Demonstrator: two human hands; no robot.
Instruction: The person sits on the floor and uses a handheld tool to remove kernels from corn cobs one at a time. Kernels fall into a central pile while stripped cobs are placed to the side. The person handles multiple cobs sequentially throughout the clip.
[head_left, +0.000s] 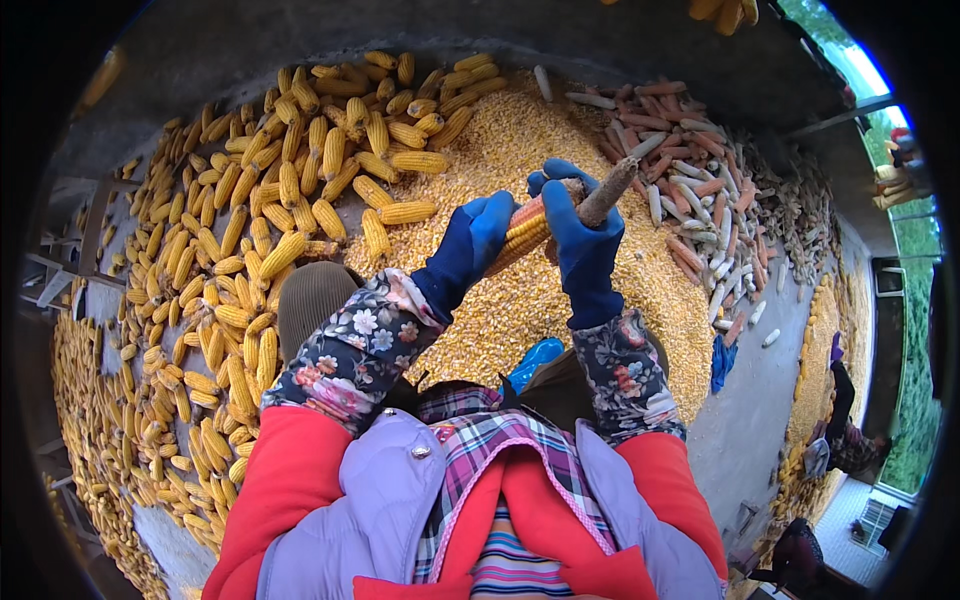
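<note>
My left hand (469, 247), in a blue coated glove, grips the lower part of a partly shelled ear of corn (527, 234). Yellow kernels remain along one side of it, and a pinkish bare strip shows on the other. My right hand (583, 244), gloved alike, is closed around a worn brownish-grey corn cob (613, 186) that juts out to the upper right. Its fingers also meet the ear's upper end; the exact contact there is hidden. Both hands are above a heap of loose kernels (517, 322) between my legs.
Many unshelled ears (289, 184) cover the floor on the left. Bare pink and white cobs (697, 180) are piled on the right, near a blue scrap (722, 364). Beyond the concrete floor (739, 427) lies more corn (814, 375), with another person (847, 435) beside it.
</note>
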